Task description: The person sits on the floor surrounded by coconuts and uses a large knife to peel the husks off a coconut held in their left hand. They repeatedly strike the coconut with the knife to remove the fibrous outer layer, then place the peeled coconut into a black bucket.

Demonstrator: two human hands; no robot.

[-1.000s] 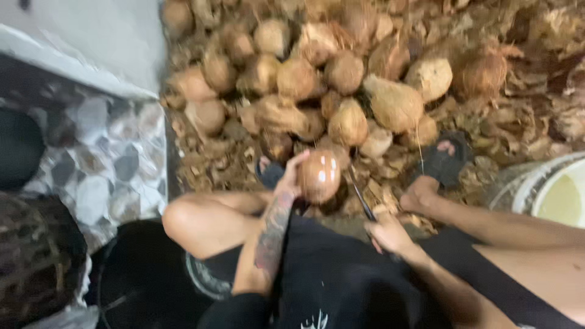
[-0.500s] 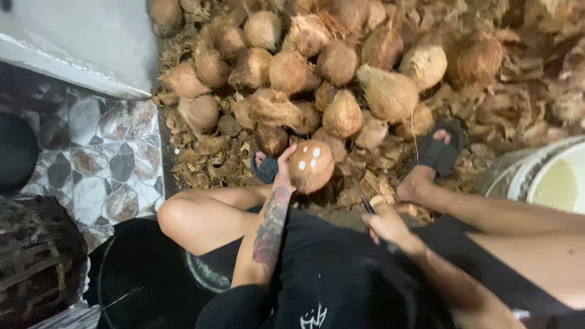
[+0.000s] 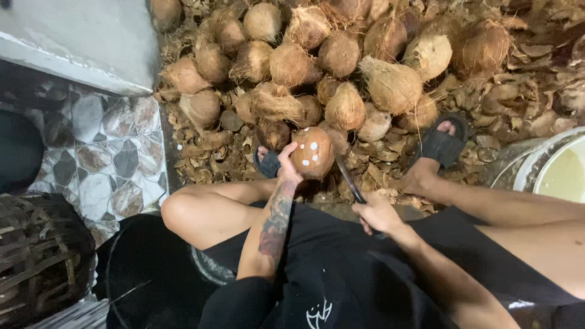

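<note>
Left hand cups a husked coconut from its near left side, fingers wrapped on the shell, holding it up between the knees just above the husk litter; the brown shell shows several small white nicks on the face turned to the camera. Right hand is clenched round the handle of a knife, dark blade angled up and left so its tip lies just beside, perhaps touching, the lower right of the coconut (contact not resolvable here). Judgement on doing the step well: the fingers holding the shell should stay on the side away from the blade, thumb kept off the struck face, and the shell turned a little between blows so the nicks run in a line rather than scatter. Blows are best short and from the wrist; the shell is round, hard and likely to slip or roll in a loose hold, so the left grip must be firm. Risk: a glancing blade heads toward the left wrist or the bare knee. Outward from the hands: both feet in dark sandals rest on the litter, a pile of unhusked coconuts lies beyond, a white bucket stands at right, a woven basket at left on the patterned tile.
</note>
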